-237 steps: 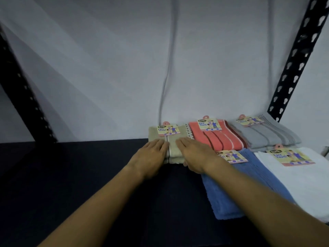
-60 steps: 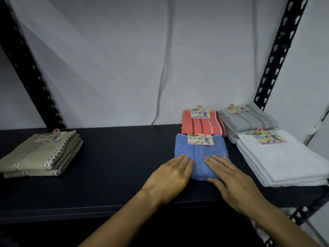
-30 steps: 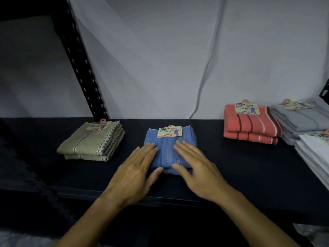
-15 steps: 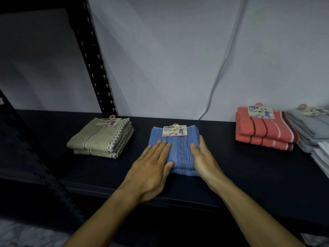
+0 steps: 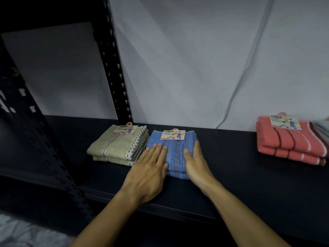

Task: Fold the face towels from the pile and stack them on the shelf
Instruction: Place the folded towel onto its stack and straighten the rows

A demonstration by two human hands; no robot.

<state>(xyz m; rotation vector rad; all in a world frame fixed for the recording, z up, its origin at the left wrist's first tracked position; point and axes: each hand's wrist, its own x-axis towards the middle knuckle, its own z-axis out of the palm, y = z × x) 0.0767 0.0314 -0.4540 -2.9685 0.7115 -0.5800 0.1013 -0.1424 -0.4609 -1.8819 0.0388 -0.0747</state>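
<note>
A folded blue face towel with a paper label lies on the black shelf, right beside a folded beige towel. My left hand lies flat on the blue towel's left part, fingers straight. My right hand stands on edge against the towel's right side, fingers straight, thumb on top. A folded coral striped towel stack sits at the far right of the shelf.
A black perforated upright stands behind the beige towel, and another slanted post crosses the left foreground. A white sheet hangs behind the shelf. A grey towel edge shows at the right border.
The blue towel has slid left along the shelf with both hands on it and now touches the beige towel. My right hand turned onto its edge against the towel's right side.
</note>
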